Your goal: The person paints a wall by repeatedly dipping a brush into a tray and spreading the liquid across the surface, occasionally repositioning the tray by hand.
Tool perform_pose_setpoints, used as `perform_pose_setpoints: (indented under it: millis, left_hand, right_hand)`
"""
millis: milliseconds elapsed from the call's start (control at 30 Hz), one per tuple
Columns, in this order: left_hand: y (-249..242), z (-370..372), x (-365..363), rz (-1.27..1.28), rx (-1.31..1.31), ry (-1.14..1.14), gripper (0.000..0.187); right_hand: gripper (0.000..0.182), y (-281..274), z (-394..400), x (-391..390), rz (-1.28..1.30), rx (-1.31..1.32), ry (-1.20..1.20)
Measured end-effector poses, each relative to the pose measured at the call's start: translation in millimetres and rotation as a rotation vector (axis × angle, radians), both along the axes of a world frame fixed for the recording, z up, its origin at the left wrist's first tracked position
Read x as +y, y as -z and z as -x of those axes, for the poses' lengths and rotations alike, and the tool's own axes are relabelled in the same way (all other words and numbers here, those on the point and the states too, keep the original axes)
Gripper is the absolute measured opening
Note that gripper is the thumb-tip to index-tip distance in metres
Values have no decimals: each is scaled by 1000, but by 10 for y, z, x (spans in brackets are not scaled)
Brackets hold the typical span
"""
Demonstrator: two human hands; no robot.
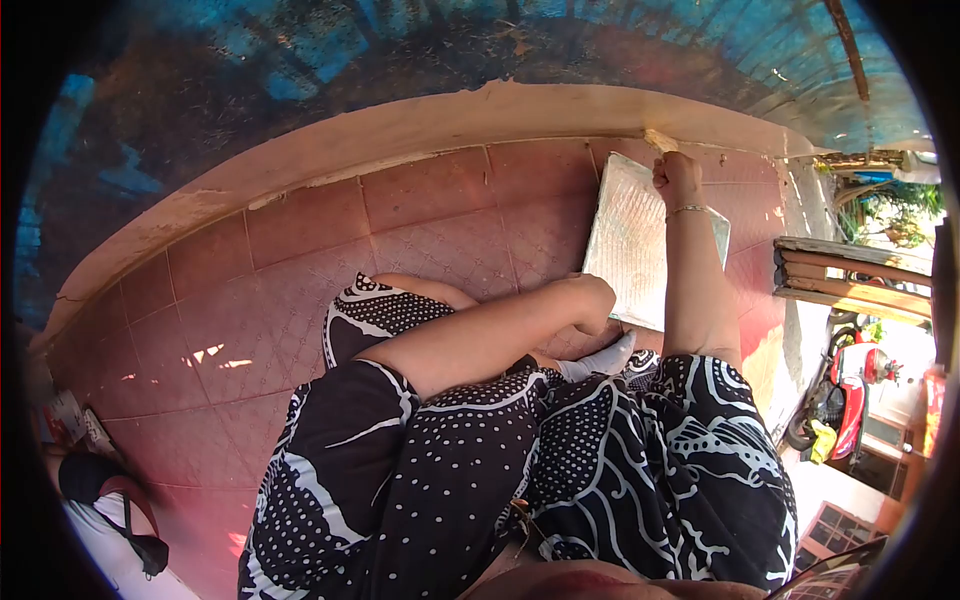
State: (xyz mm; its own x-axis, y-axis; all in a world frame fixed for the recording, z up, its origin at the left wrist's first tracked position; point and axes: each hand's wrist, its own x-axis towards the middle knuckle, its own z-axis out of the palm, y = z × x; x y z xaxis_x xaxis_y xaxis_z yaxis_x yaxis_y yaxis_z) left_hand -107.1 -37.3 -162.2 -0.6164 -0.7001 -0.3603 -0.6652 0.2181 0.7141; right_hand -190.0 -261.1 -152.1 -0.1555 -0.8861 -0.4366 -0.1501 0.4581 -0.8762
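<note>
A flat rectangular panel (632, 235), whitish and silvery with fine ribbed lines and a greenish edge, lies on the tiled floor in front of me. Over its far right part reaches my right hand (679, 175), closed in a fist. A small pale yellow piece (659, 141) sticks out beyond the fist; its kind cannot be made out. My left hand (592, 303) is bent down at the panel's near left edge, its fingers mostly hidden. Just below that hand shows a light grey, cloth-like thing (603, 358) by my patterned clothing.
Reddish floor tiles (430, 250) spread to the left, bounded by a low curved ledge (400, 130) and a worn blue wall (330, 60). At right are a wooden frame (850, 268) and a red motorbike (850, 395). Part of another person (110, 510) appears at lower left.
</note>
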Motion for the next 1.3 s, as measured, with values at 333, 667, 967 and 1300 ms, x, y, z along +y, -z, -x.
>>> perform_pose_setpoints:
  millis: [333,667,967,1300]
  left_hand:
    - [310,156,220,155,200,1,29]
    - [-335,-421,832,134,387,-155,43]
    - [-680,-1250,1637,75,464,-766,18]
    - [1180,-2691,3140,365,-893,-2108,57]
  right_hand:
    - [9,824,-1141,965,-60,233,-885]
    - [2,927,-2832,2370,-137,-258,-1279]
    - [9,-583,-1818,2165,-519,-441,-984]
    - [5,-343,243,445,35,-359,-2]
